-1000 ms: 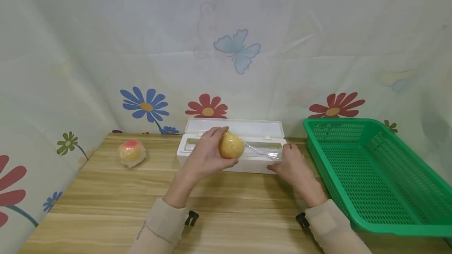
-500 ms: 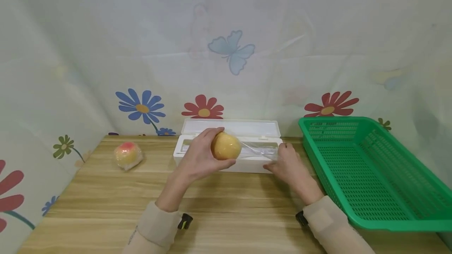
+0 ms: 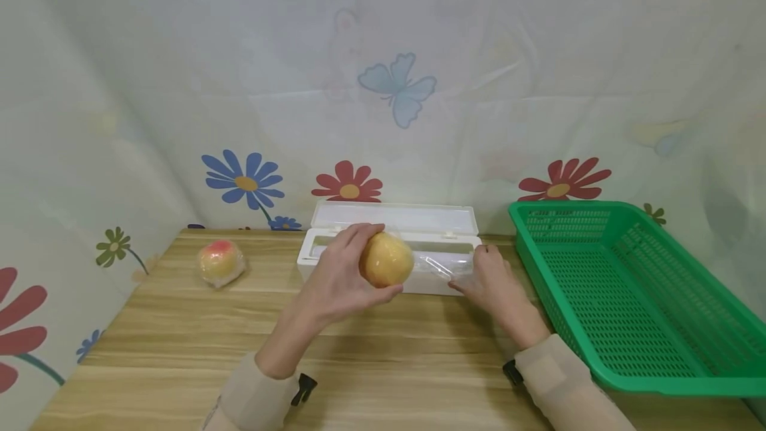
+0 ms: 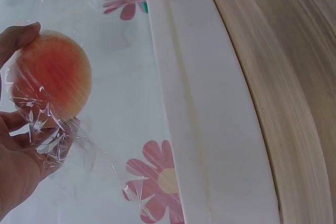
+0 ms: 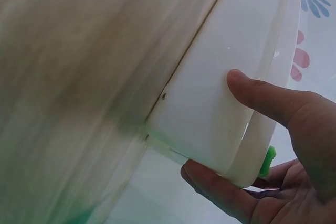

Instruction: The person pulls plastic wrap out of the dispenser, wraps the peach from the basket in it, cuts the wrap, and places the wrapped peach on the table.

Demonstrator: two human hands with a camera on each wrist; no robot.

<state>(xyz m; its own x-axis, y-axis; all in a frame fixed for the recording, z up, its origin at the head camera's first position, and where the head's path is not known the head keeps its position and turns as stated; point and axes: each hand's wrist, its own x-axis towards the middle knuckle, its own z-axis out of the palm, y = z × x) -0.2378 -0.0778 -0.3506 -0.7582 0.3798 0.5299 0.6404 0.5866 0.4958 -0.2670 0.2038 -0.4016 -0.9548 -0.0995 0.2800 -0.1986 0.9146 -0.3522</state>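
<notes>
My left hand [image 3: 344, 278] holds a round yellow-and-red peach [image 3: 387, 260] above the front of a white cling film dispenser [image 3: 433, 281]. In the left wrist view, crumpled clear film [image 4: 50, 135] clings to the peach's lower side and bunches against the fingers. A loose stretch of cling film [image 3: 439, 263] runs from the peach toward the box's right end. There my right hand [image 3: 497, 285] grips the dispenser; in the right wrist view its thumb presses the front face and other fingers lie at the end. The dispenser's lid [image 3: 397, 217] stands raised at the back.
A second peach [image 3: 220, 263], wrapped in film, sits on the wooden table [image 3: 197, 351] at the left. To the right stands a green plastic basket [image 3: 616, 304] close beside my right hand. A flower-patterned curtain [image 3: 275, 118] hangs directly behind the table.
My left hand has brought the peach slightly lower and nearer to me, turning it a little. The film beside it now hangs lower. My right hand keeps its grip on the dispenser.
</notes>
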